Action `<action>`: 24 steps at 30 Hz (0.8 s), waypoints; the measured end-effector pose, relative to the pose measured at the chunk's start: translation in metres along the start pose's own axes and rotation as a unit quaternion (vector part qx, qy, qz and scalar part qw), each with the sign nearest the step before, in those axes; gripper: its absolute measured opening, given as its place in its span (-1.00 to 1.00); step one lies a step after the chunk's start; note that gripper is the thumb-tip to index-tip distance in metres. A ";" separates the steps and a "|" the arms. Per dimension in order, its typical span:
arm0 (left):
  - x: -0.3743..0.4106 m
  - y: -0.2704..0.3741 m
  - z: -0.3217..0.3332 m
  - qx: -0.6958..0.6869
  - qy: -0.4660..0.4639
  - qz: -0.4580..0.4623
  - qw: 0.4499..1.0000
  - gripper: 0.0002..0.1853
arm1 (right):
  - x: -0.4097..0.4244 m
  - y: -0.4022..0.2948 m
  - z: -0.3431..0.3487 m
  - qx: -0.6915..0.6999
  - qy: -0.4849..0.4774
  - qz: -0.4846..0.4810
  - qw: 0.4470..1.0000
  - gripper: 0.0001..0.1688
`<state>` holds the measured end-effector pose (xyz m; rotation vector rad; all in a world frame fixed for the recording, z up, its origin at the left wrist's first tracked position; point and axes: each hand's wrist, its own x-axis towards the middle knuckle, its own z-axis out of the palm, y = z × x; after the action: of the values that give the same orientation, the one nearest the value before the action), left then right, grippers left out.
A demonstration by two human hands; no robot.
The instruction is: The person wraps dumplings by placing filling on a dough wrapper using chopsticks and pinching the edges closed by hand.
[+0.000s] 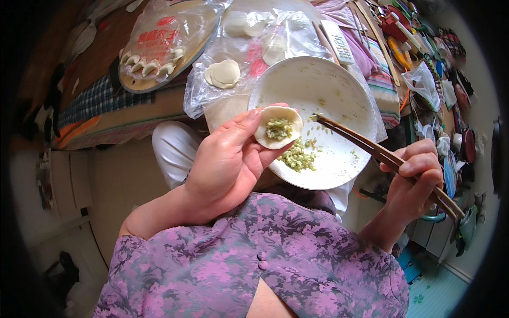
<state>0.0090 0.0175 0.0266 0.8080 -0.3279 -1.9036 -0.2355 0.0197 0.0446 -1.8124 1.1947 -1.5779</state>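
In my left hand (230,159) lies a round dumpling wrapper (260,135), its edge pinched under the thumb. A mound of chopped green filling (279,129) sits in the middle of the dough. My right hand (415,175) grips a pair of wooden chopsticks (370,148), with bits of filling on their tips. Those tips hover over a white bowl (338,79), to the right of the wrapper. More filling (300,157) is heaped in the bowl's near part, partly hidden by my left hand.
Folded dumplings (149,67) rest on a round board (131,86) under a plastic bag at the left. Stacked wrappers (222,74) lie on a plastic bag (195,93). Behind the bowl is a white remote control (337,41). Household clutter (421,51) crowds the right side.
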 end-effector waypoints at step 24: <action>0.000 0.004 -0.004 0.046 -0.010 0.027 0.999 -0.54 | -0.001 0.032 -0.008 0.162 -0.049 0.025 0.985 -0.40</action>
<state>0.0142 0.0165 0.0262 0.8332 -0.4472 -1.8574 -0.2532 0.0055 0.0210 -1.6155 0.8746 -1.5326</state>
